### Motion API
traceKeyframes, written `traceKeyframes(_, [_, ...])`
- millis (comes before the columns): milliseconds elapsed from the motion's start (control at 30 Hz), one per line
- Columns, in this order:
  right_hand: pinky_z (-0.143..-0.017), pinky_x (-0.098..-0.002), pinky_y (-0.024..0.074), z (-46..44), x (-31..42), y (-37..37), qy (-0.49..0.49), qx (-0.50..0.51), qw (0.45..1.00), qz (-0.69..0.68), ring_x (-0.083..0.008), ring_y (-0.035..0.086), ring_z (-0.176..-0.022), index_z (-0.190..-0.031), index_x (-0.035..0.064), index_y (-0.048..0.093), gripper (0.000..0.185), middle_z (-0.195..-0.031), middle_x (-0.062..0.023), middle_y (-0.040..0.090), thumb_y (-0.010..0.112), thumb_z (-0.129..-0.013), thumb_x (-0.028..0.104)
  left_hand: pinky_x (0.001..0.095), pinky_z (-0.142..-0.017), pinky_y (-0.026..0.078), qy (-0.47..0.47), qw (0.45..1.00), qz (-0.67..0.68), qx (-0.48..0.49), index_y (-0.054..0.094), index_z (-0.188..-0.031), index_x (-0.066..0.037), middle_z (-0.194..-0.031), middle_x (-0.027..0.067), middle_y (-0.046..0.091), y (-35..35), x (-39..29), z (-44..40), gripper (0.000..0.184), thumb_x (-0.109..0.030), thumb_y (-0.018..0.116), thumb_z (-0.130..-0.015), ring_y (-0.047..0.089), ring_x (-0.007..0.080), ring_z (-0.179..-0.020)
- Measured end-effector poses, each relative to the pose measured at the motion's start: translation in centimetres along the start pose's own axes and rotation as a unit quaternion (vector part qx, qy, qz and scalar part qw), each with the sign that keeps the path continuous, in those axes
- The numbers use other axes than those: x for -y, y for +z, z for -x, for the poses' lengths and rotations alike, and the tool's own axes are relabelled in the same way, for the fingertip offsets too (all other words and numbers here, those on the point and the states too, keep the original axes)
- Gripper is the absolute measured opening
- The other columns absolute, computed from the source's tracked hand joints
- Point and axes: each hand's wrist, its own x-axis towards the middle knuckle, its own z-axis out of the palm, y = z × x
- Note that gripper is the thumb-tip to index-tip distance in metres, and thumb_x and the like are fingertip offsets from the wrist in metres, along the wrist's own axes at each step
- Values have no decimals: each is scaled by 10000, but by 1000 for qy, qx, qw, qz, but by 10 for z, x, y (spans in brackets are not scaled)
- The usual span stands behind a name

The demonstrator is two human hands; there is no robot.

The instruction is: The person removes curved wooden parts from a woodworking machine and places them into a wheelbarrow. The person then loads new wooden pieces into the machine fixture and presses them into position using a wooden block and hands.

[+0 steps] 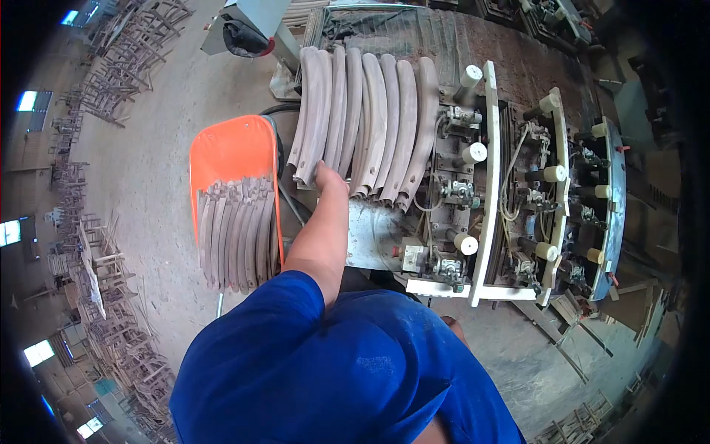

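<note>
My left hand (330, 180) reaches forward to the near end of a curved wooden piece (314, 133), its thumb against that end. The other fingers are mostly hidden, but the hand looks closed on the piece. Several similar curved wooden pieces (405, 111) lie side by side to the right, with small holes near their ends. My right hand does not show; only a small patch of skin appears beside the blue shirt (355, 362).
An orange chair (233, 144) at the left carries a stack of shorter curved wooden pieces (237, 237). To the right stands a machine with white rails (486, 185), white cylinders (474, 153) and hoses. A grey box on a post (248, 26) rises at the back.
</note>
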Motion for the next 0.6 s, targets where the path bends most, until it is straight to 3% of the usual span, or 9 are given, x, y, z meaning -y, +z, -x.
traceKeyframes(133, [-792,-339,550,0,14,-1,3,-14,1000,28,-187,718,-836,-1001,48,764,220,-887,-92,763,673,-900,220,487,-1204,320,-10,999,30,9,345,-1587,-10,-1641,169,357,-5,-2,8,869,-463,672,-921,363,328,-1493])
traceKeyframes(233, [-808,-344,555,-20,-20,2,-82,-13,995,47,-203,725,-874,-1000,41,763,218,-911,-99,766,663,-894,203,441,-1159,380,-34,998,51,9,361,-1573,-20,-1607,168,372,-8,-21,65,861,-431,712,-903,415,319,-1441])
traceKeyframes(333, [-860,-357,562,-5,6,-2,-14,-2,1000,26,-246,738,-951,-1019,33,764,237,-991,-130,773,661,-898,210,414,-1116,421,-38,996,81,7,387,-1561,-58,-1567,143,393,-13,-18,49,841,-421,739,-888,453,307,-1388])
traceKeyframes(433, [-900,-369,562,15,41,-6,-8,1,997,76,-283,740,-1016,-1032,40,772,257,-1073,-157,771,661,-905,234,403,-1087,442,-44,991,129,7,412,-1546,-100,-1519,110,420,-20,-11,25,812,-432,745,-883,481,291,-1329])
traceKeyframes(533, [-953,-385,549,24,40,-2,-40,12,988,151,-336,725,-1074,-1116,49,760,320,-1146,-194,755,672,-909,276,395,-1068,452,-46,987,155,12,430,-1529,-129,-1476,85,440,-20,-14,36,772,-439,736,-892,501,271,-1266])
traceKeyframes(600, [-987,-400,534,17,15,3,-114,77,967,215,-353,697,-1143,-1196,54,735,388,-1217,-213,729,687,-905,307,393,-1050,465,-38,986,161,17,434,-1518,-116,-1468,91,449,-22,-15,44,750,-423,731,-901,511,269,-1261])
